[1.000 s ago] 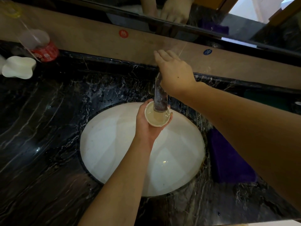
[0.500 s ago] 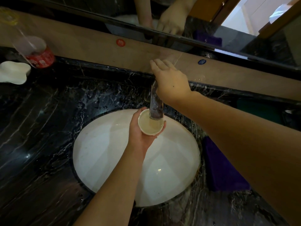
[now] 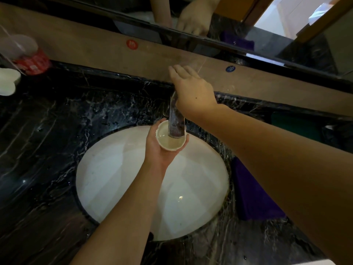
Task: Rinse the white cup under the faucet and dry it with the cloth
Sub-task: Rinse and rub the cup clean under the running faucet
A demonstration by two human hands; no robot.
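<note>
My left hand (image 3: 159,150) holds the small white cup (image 3: 171,140) upright over the white sink basin (image 3: 118,178), right under the chrome faucet spout (image 3: 175,121). The spout's tip overlaps the cup's far rim, and the cup holds water. My right hand (image 3: 193,92) rests on top of the faucet, covering its handle, fingers stretched toward the wall. A purple cloth (image 3: 254,194) lies folded on the counter just right of the basin, partly hidden by my right forearm.
Black marble counter (image 3: 47,140) surrounds the basin. A clear plastic cup with a red label (image 3: 28,56) and a white dish (image 3: 7,83) sit at the far left. A wooden ledge and mirror run along the back. A dark green object (image 3: 296,125) lies at the right.
The view has shifted, with the sink lower in frame than a second ago. Both hands keep the same hold: cup under the spout, right hand on the faucet.
</note>
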